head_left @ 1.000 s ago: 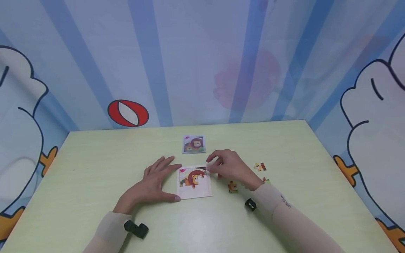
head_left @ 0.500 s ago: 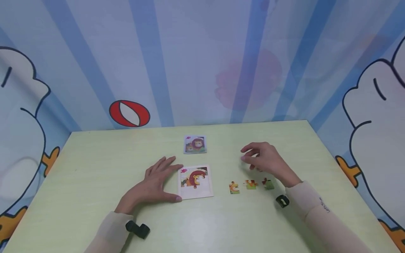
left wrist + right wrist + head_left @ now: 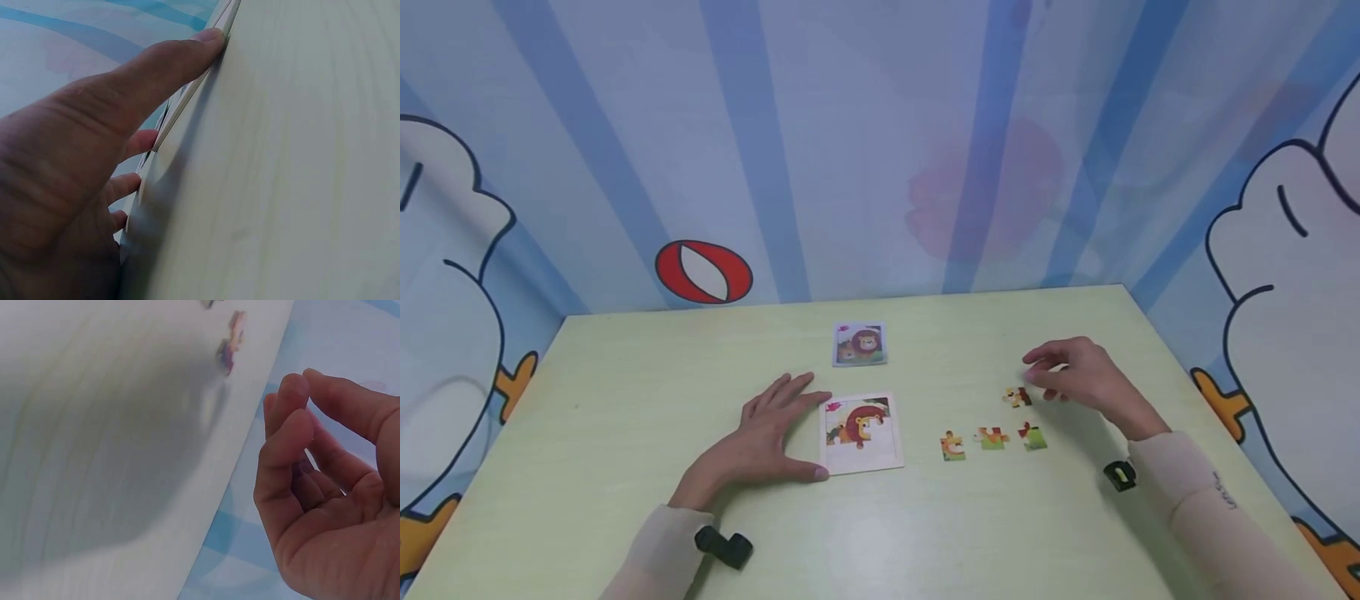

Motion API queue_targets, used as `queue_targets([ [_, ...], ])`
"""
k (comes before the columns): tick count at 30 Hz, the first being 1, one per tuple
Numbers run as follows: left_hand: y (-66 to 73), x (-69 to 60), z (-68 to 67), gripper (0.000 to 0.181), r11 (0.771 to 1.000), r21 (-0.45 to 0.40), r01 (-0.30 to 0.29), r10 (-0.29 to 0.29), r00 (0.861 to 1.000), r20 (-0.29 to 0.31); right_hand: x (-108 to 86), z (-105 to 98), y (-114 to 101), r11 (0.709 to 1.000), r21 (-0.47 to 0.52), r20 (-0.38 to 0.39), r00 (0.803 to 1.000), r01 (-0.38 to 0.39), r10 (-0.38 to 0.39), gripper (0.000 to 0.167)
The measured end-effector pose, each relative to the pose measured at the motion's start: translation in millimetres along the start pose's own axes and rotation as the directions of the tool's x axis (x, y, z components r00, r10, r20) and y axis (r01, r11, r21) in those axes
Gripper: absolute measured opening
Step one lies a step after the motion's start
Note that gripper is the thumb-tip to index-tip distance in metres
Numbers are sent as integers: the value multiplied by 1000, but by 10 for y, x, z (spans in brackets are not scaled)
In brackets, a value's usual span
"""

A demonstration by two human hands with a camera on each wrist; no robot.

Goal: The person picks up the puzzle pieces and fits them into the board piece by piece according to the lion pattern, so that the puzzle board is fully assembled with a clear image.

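Observation:
In the head view my left hand (image 3: 752, 446) lies spread at the left of a white square puzzle tray (image 3: 883, 462), thumb and index finger touching its left corners. A partly assembled lion picture (image 3: 857, 421) fills its upper and left parts; the lower right shows bare white. The left wrist view has the left hand's (image 3: 81, 137) thumb against the tray edge. My right hand (image 3: 1086, 379), fingers loosely bent, hovers just right of a brown and yellow piece (image 3: 1018, 397). In the right wrist view the right hand (image 3: 331, 487) holds nothing visible.
Below that piece lie three more loose pieces: a lion-face one (image 3: 953, 447), an orange and green one (image 3: 992, 438) and a green one with red (image 3: 1033, 436). A small lion picture card (image 3: 860, 344) lies behind the tray. A patterned curtain (image 3: 865, 150) stands behind the table.
My right hand has moved from the tray's upper right corner rightward, past the loose pieces, uncovering them. The left hand and the tray have stayed in place.

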State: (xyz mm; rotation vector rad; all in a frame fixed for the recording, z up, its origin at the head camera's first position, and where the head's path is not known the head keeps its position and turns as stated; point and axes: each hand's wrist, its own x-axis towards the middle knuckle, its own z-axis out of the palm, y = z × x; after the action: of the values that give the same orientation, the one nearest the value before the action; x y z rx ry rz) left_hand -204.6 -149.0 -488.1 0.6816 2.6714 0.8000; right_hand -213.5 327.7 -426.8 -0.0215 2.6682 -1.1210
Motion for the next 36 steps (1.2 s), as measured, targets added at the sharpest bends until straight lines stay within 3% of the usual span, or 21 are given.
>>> queue_targets([
  [15,-12,-11,2,105,1000,-12,-13,13,1000,-5,58,88,225,998,-57,65,998,-11,15,34],
  [26,-21,-25,4,105,1000,-16,-22,21,1000,-18,56,181,219,994,-107,43,999,23,-19,20],
  [36,-7,-15,-5,104,999,-25,-31,30,999,-19,33,175,224,993,-116,3,1000,22,-22,19],
])
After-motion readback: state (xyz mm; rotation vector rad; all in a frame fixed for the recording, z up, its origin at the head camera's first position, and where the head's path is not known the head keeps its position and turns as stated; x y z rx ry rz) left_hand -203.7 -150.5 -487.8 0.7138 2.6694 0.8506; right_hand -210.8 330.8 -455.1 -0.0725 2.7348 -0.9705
